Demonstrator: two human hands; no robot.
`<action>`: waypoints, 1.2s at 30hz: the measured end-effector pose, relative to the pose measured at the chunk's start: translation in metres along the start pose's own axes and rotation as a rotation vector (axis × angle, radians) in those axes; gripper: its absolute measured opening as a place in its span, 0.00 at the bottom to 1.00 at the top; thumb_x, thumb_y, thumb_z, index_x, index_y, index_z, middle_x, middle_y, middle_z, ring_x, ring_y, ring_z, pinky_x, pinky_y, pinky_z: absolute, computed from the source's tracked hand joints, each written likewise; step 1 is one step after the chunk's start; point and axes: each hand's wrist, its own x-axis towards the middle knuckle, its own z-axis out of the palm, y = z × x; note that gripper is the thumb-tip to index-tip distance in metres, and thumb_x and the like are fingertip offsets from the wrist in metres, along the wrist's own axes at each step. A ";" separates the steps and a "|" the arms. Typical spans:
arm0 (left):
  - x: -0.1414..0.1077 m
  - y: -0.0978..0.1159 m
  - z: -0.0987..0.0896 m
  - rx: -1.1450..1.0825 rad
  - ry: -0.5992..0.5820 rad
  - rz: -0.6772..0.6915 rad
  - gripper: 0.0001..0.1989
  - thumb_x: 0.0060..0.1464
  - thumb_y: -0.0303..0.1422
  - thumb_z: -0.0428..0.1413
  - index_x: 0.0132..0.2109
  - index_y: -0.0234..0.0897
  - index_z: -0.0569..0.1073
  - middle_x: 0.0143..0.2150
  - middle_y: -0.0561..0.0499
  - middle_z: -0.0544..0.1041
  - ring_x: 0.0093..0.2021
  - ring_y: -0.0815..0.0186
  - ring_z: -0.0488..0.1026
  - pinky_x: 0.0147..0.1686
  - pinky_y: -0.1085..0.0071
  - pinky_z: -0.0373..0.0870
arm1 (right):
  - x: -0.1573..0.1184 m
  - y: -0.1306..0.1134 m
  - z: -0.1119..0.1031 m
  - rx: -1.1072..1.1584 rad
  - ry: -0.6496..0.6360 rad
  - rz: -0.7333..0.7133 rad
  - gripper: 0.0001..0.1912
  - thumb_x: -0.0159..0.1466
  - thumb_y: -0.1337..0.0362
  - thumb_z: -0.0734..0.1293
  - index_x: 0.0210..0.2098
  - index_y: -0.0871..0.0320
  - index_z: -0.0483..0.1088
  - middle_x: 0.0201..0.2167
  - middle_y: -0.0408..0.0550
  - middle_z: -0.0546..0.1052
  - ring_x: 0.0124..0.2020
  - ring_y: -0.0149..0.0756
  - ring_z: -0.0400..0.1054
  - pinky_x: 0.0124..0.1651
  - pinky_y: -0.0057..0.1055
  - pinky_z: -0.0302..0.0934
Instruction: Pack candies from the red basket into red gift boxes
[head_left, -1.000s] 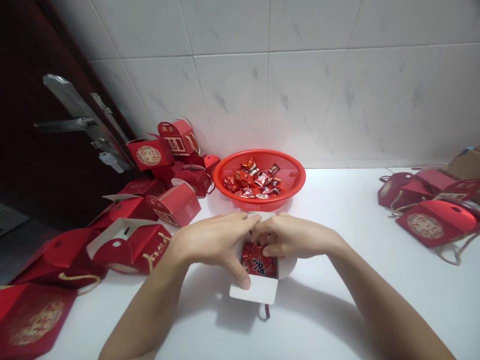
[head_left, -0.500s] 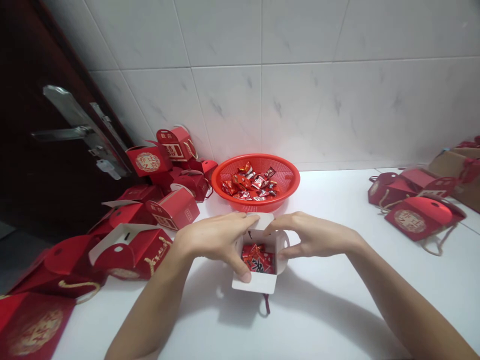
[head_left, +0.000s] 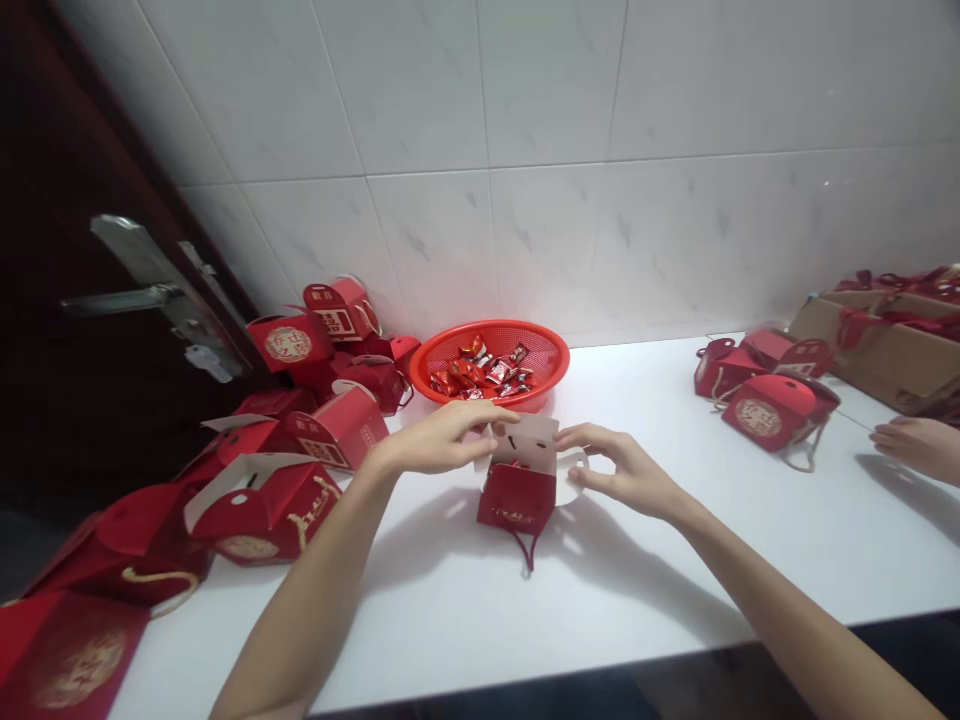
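Red box [head_left: 517, 498], opening upward, gold-printed side nearest

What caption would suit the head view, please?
Left hand and right hand framing an open red box near wrapped candies.

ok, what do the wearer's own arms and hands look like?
Left hand and right hand: ungloved, no rings visible. Forearms bare as far as they show clearly, no watch, bracelet, cables or markings seen. Can't make out any sleeves.
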 end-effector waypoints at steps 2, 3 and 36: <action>-0.004 -0.005 0.006 -0.060 0.031 -0.023 0.16 0.64 0.37 0.51 0.54 0.38 0.75 0.49 0.45 0.79 0.44 0.62 0.76 0.42 0.69 0.70 | 0.001 0.008 0.001 0.055 0.063 0.016 0.13 0.59 0.64 0.69 0.44 0.52 0.77 0.50 0.52 0.79 0.52 0.46 0.73 0.49 0.43 0.70; -0.006 -0.009 0.009 -0.101 0.042 -0.047 0.16 0.64 0.39 0.51 0.52 0.37 0.76 0.48 0.45 0.79 0.42 0.63 0.76 0.40 0.69 0.71 | 0.002 0.011 0.003 0.085 0.090 0.026 0.14 0.58 0.64 0.69 0.43 0.52 0.77 0.51 0.52 0.78 0.53 0.47 0.73 0.50 0.43 0.69; -0.016 0.006 0.076 0.015 0.310 -0.199 0.20 0.57 0.42 0.59 0.53 0.39 0.79 0.44 0.47 0.68 0.48 0.56 0.71 0.55 0.55 0.70 | -0.010 0.028 0.043 0.148 0.107 -0.004 0.31 0.65 0.45 0.68 0.64 0.47 0.66 0.68 0.53 0.65 0.70 0.51 0.56 0.70 0.54 0.52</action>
